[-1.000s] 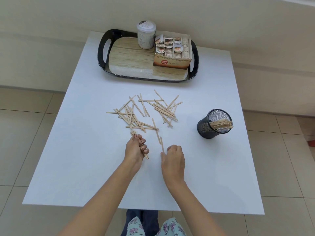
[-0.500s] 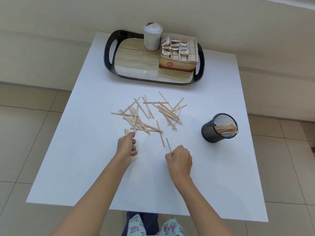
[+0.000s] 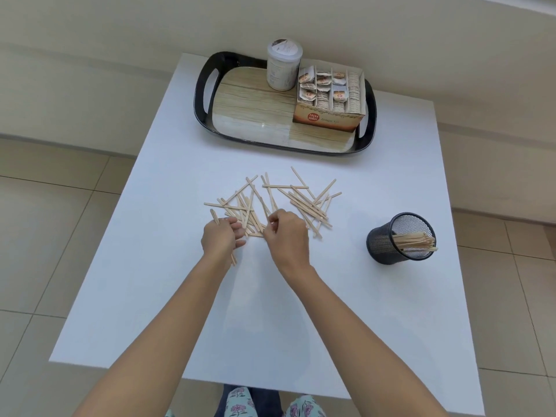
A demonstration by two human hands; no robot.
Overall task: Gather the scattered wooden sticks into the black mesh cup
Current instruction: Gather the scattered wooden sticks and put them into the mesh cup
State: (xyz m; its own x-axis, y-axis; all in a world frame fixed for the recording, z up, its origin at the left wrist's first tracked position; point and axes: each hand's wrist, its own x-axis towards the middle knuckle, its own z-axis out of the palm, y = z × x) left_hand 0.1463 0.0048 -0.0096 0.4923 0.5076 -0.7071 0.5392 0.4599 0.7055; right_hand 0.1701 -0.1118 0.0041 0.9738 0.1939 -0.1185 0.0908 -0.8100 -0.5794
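Observation:
Several pale wooden sticks (image 3: 304, 203) lie scattered in a loose pile at the middle of the white table (image 3: 168, 296). My left hand (image 3: 221, 237) grips a small bundle of sticks, whose ends show above and below the fist. My right hand (image 3: 287, 234) is at the near edge of the pile with its fingers curled, pinching a stick there. The black mesh cup (image 3: 382, 242) stands tilted toward me at the right, well apart from both hands, with several sticks inside it.
A black tray (image 3: 203, 94) with a wood-look floor sits at the far side of the table. It holds a white lidded jar (image 3: 282, 66) and an open cardboard box of sachets (image 3: 329, 97). Tiled floor surrounds the table.
Both hands moved forward to the near edge of the pile. My right hand went from a lone stick near the front to the pile; my left still holds its bundle.

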